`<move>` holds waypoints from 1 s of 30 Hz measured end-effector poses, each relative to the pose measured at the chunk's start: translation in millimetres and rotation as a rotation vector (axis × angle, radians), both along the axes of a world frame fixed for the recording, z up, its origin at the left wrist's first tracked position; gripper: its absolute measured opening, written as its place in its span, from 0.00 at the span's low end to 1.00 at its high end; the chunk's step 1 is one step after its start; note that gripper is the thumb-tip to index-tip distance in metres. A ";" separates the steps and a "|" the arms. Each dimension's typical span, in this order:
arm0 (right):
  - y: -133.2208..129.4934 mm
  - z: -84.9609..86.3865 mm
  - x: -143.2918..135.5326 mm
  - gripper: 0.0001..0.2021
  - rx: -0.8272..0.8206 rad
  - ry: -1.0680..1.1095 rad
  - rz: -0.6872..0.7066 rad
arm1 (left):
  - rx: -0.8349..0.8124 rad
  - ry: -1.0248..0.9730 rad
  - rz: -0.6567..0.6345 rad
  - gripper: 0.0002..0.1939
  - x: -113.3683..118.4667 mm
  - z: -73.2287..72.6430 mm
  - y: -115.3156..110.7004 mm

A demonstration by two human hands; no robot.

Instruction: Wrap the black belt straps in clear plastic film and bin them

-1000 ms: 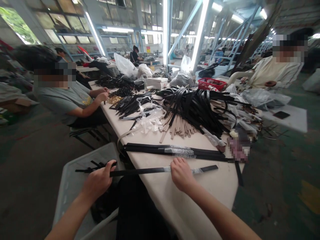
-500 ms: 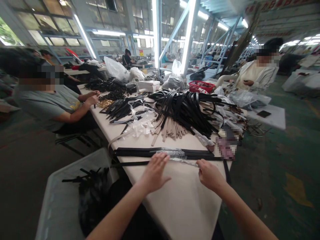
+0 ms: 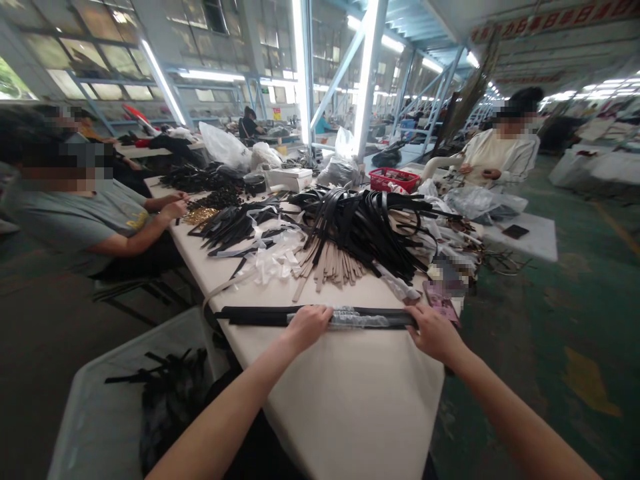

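Note:
Several long black straps (image 3: 260, 316) lie side by side across the white table, with clear plastic film (image 3: 357, 321) around their middle. My left hand (image 3: 311, 325) is closed on the straps at the left edge of the film, fingers over the top. At their right end, my right hand (image 3: 434, 331) grips the straps between thumb and fingers. The fingertips of both hands are partly hidden. Just behind lies a heap of black straps (image 3: 360, 223) with beige undersides.
White plastic strips (image 3: 275, 257) and a red basket (image 3: 394, 179) stand farther back on the table (image 3: 350, 393). A translucent bin (image 3: 75, 407) with black strips is at my lower left. One co-worker (image 3: 115, 220) sits on the left; another (image 3: 500, 147) is at the back right.
The single strap held nearest me now lies against the others. My left hand has gone from spread to closed on the bundle; my right hand has moved to the straps' right end.

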State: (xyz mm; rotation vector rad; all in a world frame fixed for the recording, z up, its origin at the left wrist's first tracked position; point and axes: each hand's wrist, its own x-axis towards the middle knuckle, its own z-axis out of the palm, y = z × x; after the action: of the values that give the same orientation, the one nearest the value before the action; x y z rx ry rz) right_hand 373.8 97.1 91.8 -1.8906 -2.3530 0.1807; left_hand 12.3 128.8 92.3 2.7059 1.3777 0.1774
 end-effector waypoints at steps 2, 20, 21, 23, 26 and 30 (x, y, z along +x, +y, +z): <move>13.9 -3.5 -11.7 0.26 -0.024 0.111 0.102 | 0.072 -0.050 0.017 0.23 -1.9 -6.5 2.7; 246.9 11.8 -125.9 0.13 0.052 0.186 -0.187 | 0.107 -0.162 0.212 0.38 -43.6 -49.7 -31.2; 245.0 16.0 -122.9 0.13 0.045 0.192 -0.187 | 0.108 -0.166 0.211 0.38 -44.0 -48.8 -32.4; 233.0 27.9 -112.4 0.13 0.044 0.202 -0.187 | 0.094 -0.171 0.181 0.37 -41.8 -46.4 -34.8; 188.5 52.7 -84.3 0.17 -0.016 0.377 -0.170 | 0.049 -0.180 0.136 0.35 -36.9 -42.8 -38.8; 88.4 82.5 -28.4 0.25 -0.262 0.857 -0.092 | 0.051 -0.298 0.203 0.31 -45.8 -36.3 -23.2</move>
State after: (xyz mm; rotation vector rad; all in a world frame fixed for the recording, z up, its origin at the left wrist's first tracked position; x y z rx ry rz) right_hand 345.4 185.5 174.3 -1.5386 -1.6994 1.0833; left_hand -33.6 105.6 56.0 2.4431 1.5657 0.6116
